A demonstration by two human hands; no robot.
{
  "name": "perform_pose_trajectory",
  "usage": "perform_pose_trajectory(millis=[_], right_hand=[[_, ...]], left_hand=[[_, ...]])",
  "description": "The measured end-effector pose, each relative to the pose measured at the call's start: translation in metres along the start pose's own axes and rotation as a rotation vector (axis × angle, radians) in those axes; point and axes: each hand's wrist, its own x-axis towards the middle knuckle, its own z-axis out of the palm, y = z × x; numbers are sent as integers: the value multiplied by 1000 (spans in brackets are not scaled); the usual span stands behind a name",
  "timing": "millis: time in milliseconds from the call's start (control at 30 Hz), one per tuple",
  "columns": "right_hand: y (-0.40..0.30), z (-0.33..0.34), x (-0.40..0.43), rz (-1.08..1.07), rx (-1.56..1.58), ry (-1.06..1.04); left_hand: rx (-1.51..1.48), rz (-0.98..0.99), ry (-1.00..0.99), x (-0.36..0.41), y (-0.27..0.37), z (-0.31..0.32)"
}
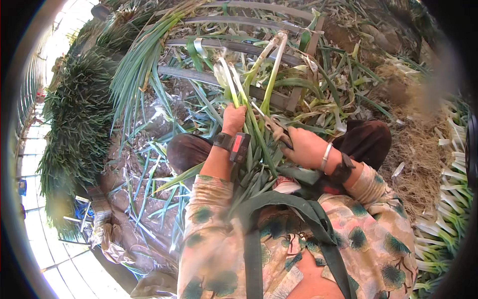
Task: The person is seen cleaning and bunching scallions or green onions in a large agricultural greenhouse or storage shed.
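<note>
My left hand (234, 119) is closed around the stems of some long green onions (230, 80), whose white root ends point away from me. My right hand (307, 146) grips the handle of a cutting tool (275, 126), possibly pruning shears; its narrow metal tip lies close to the stems, right of my left hand. More green onion stalks (275, 71) stand out just beyond it, roots up and leaning on a wooden slatted frame (239, 46). Green leaves hang down between my knees. Whether the tool touches a stem I cannot tell.
Long cut leaves (149, 71) drape over the frame's left end. A tall bank of green onion tops (74, 123) runs along the left. At right lie a heap of trimmed roots (418, 160) and a row of white-stemmed onions (453, 194). Leaf scraps litter the soil.
</note>
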Motion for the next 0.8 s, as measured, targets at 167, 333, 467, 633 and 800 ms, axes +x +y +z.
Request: perform_pose_trajectory(millis=[167,333,467,633,800], right_hand=[[-24,-10,59,-37,-35,10],[-32,-16,138,-136,-300,62],[-27,-14,163,-53,-313,112],[-11,-19,91,-38,-188,25],[-13,-11,66,-61,-156,53]], left_hand=[[-32,-52,15,-3,-10,-12],[103,5,122,21,-45,1],[400,238,115,25,-62,-4],[667,351,71,17,-51,-7],[366,168,87,18,-51,-3]])
